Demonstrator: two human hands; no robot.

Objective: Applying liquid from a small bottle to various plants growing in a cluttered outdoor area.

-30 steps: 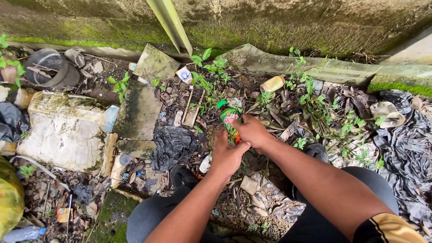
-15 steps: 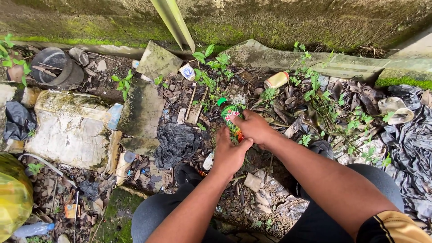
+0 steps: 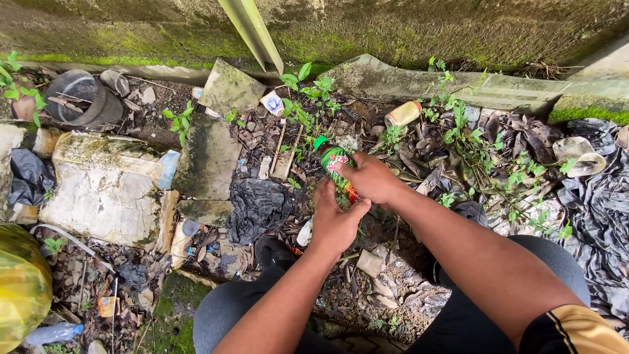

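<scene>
A small plastic bottle (image 3: 333, 160) with a green cap and a green and red label lies tilted over littered, leaf-strewn ground. My right hand (image 3: 370, 178) wraps around its middle from the right. My left hand (image 3: 335, 221) grips its lower end from below. Both arms reach forward over my knees in dark trousers. The bottle's lower half is hidden by my fingers.
A mossy concrete wall (image 3: 406, 29) runs along the top. Broken slabs (image 3: 209, 157), a dirty white container (image 3: 105, 187), black plastic sheets (image 3: 259, 206), a dark pot (image 3: 82, 98), a yellowish can (image 3: 403, 113) and small weeds (image 3: 458, 131) lie around. A yellow bag (image 3: 19, 288) sits at lower left.
The view has shifted slightly. Both hands stay on the bottle in nearly the same place, with the left hand a little lower on it.
</scene>
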